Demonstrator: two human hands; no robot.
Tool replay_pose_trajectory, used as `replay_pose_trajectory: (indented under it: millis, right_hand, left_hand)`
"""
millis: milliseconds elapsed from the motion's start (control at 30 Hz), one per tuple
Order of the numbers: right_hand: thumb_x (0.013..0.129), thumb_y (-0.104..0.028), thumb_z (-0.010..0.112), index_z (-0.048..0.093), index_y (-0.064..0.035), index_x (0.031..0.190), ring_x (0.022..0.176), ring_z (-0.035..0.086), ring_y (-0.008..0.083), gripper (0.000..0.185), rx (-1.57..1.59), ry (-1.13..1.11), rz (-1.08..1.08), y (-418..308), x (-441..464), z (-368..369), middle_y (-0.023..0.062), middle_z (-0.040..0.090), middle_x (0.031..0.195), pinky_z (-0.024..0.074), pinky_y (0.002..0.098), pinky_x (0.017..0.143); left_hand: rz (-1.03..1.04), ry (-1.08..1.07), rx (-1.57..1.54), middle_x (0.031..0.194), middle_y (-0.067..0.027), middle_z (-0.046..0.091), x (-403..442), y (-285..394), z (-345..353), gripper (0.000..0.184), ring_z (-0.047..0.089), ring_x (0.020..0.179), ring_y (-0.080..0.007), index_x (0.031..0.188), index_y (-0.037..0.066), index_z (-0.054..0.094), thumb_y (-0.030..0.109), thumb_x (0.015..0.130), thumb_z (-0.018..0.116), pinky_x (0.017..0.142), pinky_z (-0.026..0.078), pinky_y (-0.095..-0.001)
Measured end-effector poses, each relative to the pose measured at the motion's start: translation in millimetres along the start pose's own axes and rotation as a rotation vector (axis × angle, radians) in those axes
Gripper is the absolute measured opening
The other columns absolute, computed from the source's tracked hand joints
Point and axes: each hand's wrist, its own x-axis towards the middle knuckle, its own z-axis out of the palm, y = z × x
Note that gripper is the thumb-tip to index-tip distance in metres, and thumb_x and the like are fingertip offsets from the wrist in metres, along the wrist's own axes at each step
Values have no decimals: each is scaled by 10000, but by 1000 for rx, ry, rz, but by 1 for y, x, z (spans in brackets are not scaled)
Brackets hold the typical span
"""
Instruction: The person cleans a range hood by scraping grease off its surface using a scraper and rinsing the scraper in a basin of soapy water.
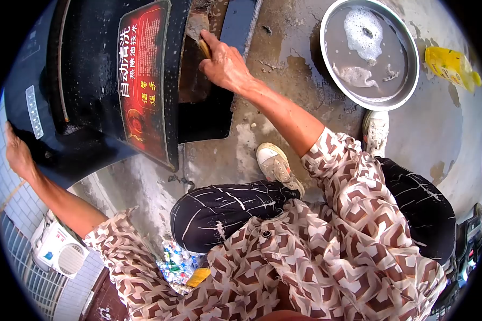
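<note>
A large black appliance, apparently a range hood [93, 69], fills the upper left and bears a red label [143, 80] with Chinese text. My right hand [224, 61] reaches to its open side, fingers closed round a scraper [198, 32] with a yellowish handle; the blade lies against the grimy brown inner surface. At the far left my left hand [19, 152] rests on the outer edge of the black panel, its fingers partly hidden behind that edge.
On the wet concrete [284, 101] stands a round metal basin [412, 88] of grey, soapy water, with a yellow bottle [449, 65] lying to its right. My shoes [276, 163] are below. An outdoor air-conditioning unit [59, 246] and plastic litter [179, 262] lie lower left.
</note>
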Motion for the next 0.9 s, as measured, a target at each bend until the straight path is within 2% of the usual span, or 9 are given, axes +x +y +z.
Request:
replay_pose_trajectory:
  millis: [100, 200, 367, 467, 567, 667, 733, 800, 900]
  right_hand:
    - [781, -52, 585, 342, 49, 1433, 986, 623, 498, 703, 26, -75, 34, 4, 1, 7, 355, 641, 993, 490, 505, 904]
    - [782, -47, 585, 316, 47, 1449, 995, 619, 501, 725, 14, -55, 101, 2, 4, 11, 359, 639, 993, 488, 504, 912]
    - [779, -53, 574, 301, 44, 1463, 1003, 619, 497, 743, 17, -31, 16, 8, -6, 14, 360, 638, 1008, 487, 490, 924]
    - [772, -64, 569, 326, 55, 1447, 995, 623, 495, 727, 132, -215, 213, -12, 25, 0, 356, 642, 975, 491, 492, 911]
    - [770, -55, 566, 358, 44, 1425, 976, 624, 500, 694, 77, 19, 78, -1, 8, 9, 350, 644, 938, 494, 507, 882]
    - [771, -53, 569, 370, 36, 1411, 962, 621, 506, 676, 20, -1, -18, 4, -5, 15, 339, 647, 921, 499, 516, 857]
    - [769, -51, 580, 370, 33, 1415, 959, 618, 508, 684, 24, -77, 6, 2, 3, 8, 330, 651, 929, 498, 513, 855]
    - [770, -51, 587, 372, 38, 1413, 964, 617, 506, 684, 10, -87, 15, 6, -1, 5, 330, 650, 944, 495, 513, 859]
    - [770, -50, 595, 370, 43, 1417, 923, 629, 499, 692, 53, 37, -50, 6, -17, 16, 319, 655, 930, 503, 507, 824]
  left_hand:
    - [39, -13, 16, 1108, -148, 692, -6, -1, -4, 379, 647, 928, -257, 1357, 238, 549, 338, 1013, 424, 879, 463, -332]
    - [74, -21, 15, 1142, -132, 685, -5, -3, -2, 376, 647, 973, -245, 1362, 234, 547, 308, 1016, 421, 889, 460, -319]
    - [82, -31, 14, 1198, -105, 674, -5, -11, 2, 374, 648, 1049, -225, 1370, 226, 544, 257, 1020, 417, 904, 454, -298]
    - [141, -68, -2, 1232, -90, 667, 1, -23, 4, 376, 648, 1094, -213, 1375, 221, 542, 227, 1022, 414, 913, 450, -286]
    - [70, -55, 18, 1227, -87, 669, -2, 2, -7, 371, 646, 1100, -206, 1377, 215, 538, 247, 1028, 417, 919, 451, -287]
    - [-149, -90, -65, 1209, -88, 677, -1, 37, -15, 361, 651, 1076, -204, 1365, 217, 548, 271, 1033, 416, 918, 452, -284]
    - [-178, -111, -83, 1187, -92, 686, 0, 31, -18, 355, 655, 1047, -206, 1350, 221, 561, 299, 1034, 419, 911, 452, -283]
    - [-45, -103, -59, 1158, -99, 695, 3, 19, -15, 352, 659, 1015, -211, 1332, 227, 576, 338, 1034, 426, 900, 454, -285]
    - [-148, -138, -34, 1150, -110, 694, 2, 31, -22, 384, 660, 1005, -239, 1324, 226, 579, 403, 1027, 414, 899, 457, -297]
